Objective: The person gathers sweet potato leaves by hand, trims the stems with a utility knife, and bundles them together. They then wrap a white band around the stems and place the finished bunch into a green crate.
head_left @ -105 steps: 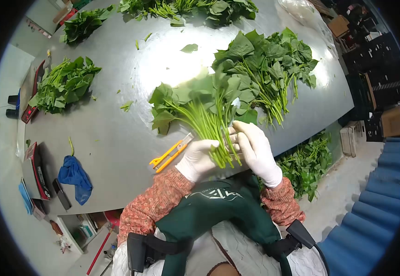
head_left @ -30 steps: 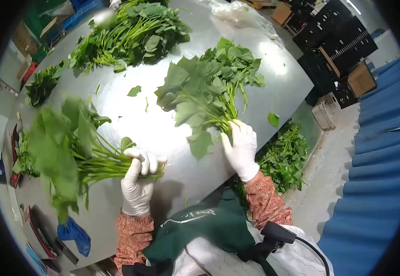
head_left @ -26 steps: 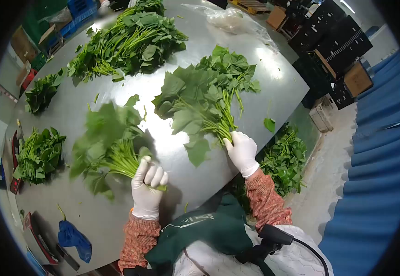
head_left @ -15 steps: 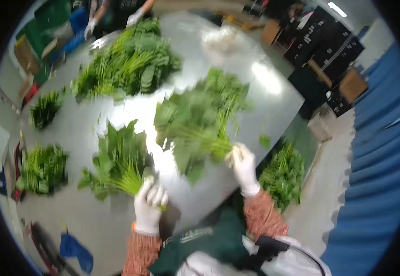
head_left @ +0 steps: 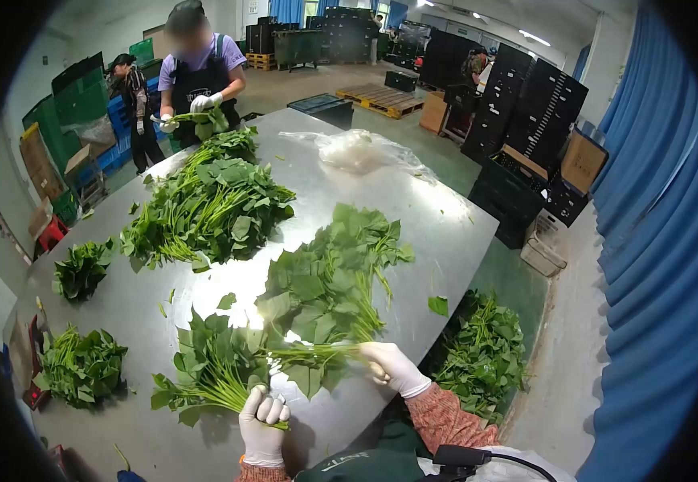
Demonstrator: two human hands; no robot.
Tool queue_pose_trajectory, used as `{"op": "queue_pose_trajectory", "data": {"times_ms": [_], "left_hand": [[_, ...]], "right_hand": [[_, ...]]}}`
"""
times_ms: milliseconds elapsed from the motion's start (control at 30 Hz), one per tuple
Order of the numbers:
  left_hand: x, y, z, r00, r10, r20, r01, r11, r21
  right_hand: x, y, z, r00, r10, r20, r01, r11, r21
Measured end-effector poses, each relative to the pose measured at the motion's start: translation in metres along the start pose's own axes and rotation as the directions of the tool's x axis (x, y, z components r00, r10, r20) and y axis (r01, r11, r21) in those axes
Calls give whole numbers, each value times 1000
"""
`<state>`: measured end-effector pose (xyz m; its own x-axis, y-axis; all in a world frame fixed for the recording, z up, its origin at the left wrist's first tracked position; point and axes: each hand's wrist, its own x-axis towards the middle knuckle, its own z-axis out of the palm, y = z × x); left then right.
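Gloved in white, my left hand [head_left: 264, 422] is closed round the stem ends of a bunch of leafy greens [head_left: 219, 373], whose leaves fan out to the upper left over the metal table. My right hand [head_left: 394, 369], also gloved, pinches a few thin leafy stems [head_left: 317, 352] that point left toward the bunch. Just beyond these stems lies a loose pile of leafy greens [head_left: 325, 281]. The leaf ends of the pinched stems overlap the pile and the bunch, so where they end is hard to make out.
Across the metal table [head_left: 437, 241], a co-worker [head_left: 200, 80] handles greens behind a larger heap [head_left: 212, 201]. Small bunches [head_left: 82, 365] lie at the left. A clear plastic bag [head_left: 357, 150] rests at the far edge. More greens [head_left: 481, 345] sit below the right edge.
The view has tilted up, bringing the co-worker and room into sight. My right hand has come closer to the bunch in my left hand, with stems between its fingers. The left keeps its hold.
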<state>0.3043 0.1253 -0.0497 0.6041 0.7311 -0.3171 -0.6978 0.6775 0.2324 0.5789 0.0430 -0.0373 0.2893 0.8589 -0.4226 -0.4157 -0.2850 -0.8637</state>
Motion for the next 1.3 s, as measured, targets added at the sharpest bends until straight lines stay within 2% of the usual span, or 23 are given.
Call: {"op": "queue_pose_trajectory", "data": {"times_ms": [33,100,133,167,233,300,367,433,467,500,567,633,667,767,800,900,1000,1100,1133,1200,1267,1300], "left_hand": [[0,0,0,1000,7,-13,-6,1000,3],[1,0,1,999,19,-41,-18,1000,10],[0,-1,3,997,33,-75,-32,999,19],[1,0,3,998,37,-47,-37,999,7],[1,-1,3,999,48,5,-48,999,-21],[0,-1,8,998,64,-13,-64,998,-13],[-1,-2,11,998,65,-21,-65,998,-4],[-1,-4,12,998,57,-18,-56,998,5],[-2,-6,11,998,52,-19,-51,999,8],[-1,-10,14,997,55,-45,-51,996,74],[-2,-19,22,994,14,-110,-1,994,111],[4,-30,8,989,-8,-151,36,982,184],[5,-34,2,983,-19,-180,50,984,171],[7,-37,-7,983,-12,-181,36,990,134],[6,-37,-7,985,-2,-170,23,992,122],[4,-33,0,987,-16,-157,58,962,268],[0,-33,5,984,63,-169,3,930,368],[-3,-42,8,978,146,-152,-61,884,463],[-3,-43,9,977,165,-135,-76,861,502],[-4,-43,14,976,174,-128,-69,816,575],[-6,-40,23,979,178,-95,-104,848,519],[-7,-39,25,980,182,-85,-118,864,490]], "right_hand": [[-1,2,-1,1000,14,-24,-12,997,80],[0,6,-4,982,-154,-105,166,980,111],[0,7,-4,955,-245,-169,268,955,129],[0,7,-3,915,-329,-234,367,920,140],[-13,-10,13,853,-440,-282,487,864,125],[-27,-27,30,778,-537,-328,595,797,104],[-27,-24,33,721,-655,-226,650,752,-106],[-23,-14,45,626,-775,-86,704,609,-366],[-10,-8,46,418,-903,100,758,286,-586],[-11,-3,46,346,-892,290,695,37,-718],[-20,12,63,383,-801,461,672,-101,-734],[-30,27,82,359,-751,554,735,-138,-664],[-32,38,88,405,-736,543,767,-51,-640],[-34,41,88,391,-756,525,780,-30,-625],[-33,46,82,435,-716,546,775,-11,-632],[-36,48,79,403,-723,562,827,24,-562],[-49,48,80,700,-593,397,700,463,-543],[-42,49,73,823,-440,359,565,573,-593],[-38,50,72,794,-476,378,605,549,-577],[-35,54,72,787,-506,352,615,608,-502],[-42,43,80,771,-558,306,633,622,-460],[-44,41,82,830,-484,277,558,719,-414]]}}
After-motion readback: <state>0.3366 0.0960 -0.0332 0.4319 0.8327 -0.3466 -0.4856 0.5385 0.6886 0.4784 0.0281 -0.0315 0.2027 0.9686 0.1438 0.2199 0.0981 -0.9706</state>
